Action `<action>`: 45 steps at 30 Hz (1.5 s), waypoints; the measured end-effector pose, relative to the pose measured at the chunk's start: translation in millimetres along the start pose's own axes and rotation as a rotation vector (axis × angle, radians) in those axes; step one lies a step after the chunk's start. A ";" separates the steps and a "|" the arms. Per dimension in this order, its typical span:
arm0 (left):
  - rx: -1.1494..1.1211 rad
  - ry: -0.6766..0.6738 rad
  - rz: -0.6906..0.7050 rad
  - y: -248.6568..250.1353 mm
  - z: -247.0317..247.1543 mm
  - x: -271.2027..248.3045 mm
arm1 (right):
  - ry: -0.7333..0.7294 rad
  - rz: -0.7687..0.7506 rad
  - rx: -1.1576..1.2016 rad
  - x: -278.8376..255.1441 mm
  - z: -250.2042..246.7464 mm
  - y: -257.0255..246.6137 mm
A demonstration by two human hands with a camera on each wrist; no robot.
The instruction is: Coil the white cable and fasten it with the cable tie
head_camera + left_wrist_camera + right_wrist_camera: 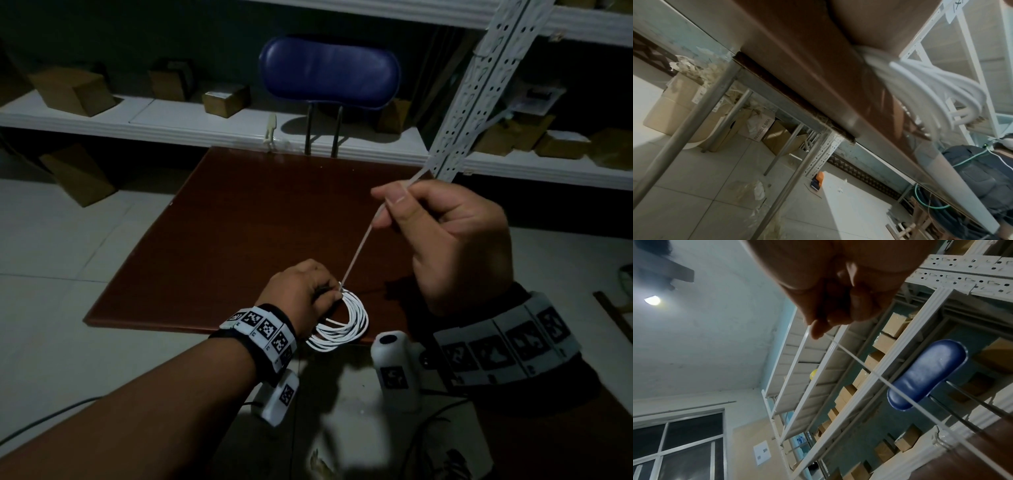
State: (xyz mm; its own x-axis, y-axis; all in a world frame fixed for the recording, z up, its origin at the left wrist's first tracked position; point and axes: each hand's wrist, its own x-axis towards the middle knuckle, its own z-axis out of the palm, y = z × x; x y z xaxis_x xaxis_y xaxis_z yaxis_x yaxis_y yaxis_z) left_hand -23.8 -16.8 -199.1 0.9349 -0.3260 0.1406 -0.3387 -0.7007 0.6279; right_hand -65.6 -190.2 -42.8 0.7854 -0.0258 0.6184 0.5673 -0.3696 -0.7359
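down at six o'clock on the brown table [239, 212], the left hand [301, 291] grips the coiled white cable [342, 325]. up toward one o'clock, the right hand [455, 236] pinches the taut cable tie [359, 246] looped round the coil.

hands [301, 291] 2 | white cable [342, 325] 1 | cable tie [359, 246] 1 | chair [329, 72] 1 | table [239, 222] 1

The table [239, 219] top looks like smooth, shiny brown wood, on dull grey metal legs [684, 123]. The cable [346, 325] is smooth white plastic. The chair back [329, 72] is shiny blue padding. Far boxes [72, 89] are plain brown cardboard.
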 end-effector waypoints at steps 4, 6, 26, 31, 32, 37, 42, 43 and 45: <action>-0.004 0.013 -0.008 3.3 -1.4 -1.5 | -0.011 -0.038 -0.042 1.7 -3.7 -1.9; -0.011 0.017 -0.020 5.1 -2.0 -1.5 | -0.011 -0.043 -0.054 1.9 -4.7 -2.4; 0.113 0.200 -0.447 -10.3 -34.8 20.9 | 0.180 0.729 0.214 -2.2 -8.7 75.8; 0.108 0.190 -0.480 -7.8 -33.5 23.1 | -0.180 0.659 -0.154 -26.5 17.1 92.5; 0.096 0.182 -0.483 -7.2 -33.8 24.1 | -0.273 0.647 -0.227 -32.2 22.5 96.2; -0.056 0.115 -0.481 -4.7 -37.9 23.9 | -0.542 0.539 -0.476 -47.3 35.9 107.4; -0.223 0.120 -0.548 -5.1 -45.3 16.0 | -0.587 0.494 -0.695 -45.2 37.8 113.2; -0.265 0.119 -0.566 -5.2 -45.8 14.8 | -0.600 0.495 -0.722 -44.6 38.4 113.5; -0.325 0.117 -0.588 -2.8 -45.9 13.2 | -0.606 0.504 -0.733 -42.8 40.3 114.2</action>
State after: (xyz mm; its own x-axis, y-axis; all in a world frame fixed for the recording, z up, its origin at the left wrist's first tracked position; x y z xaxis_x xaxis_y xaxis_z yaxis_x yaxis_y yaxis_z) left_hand -5.6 10.0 -163.9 0.9652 0.1344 -0.2245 0.2616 -0.5078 0.8208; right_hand -24.5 -193.9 -164.5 0.9934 0.0594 -0.0981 0.0155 -0.9171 -0.3984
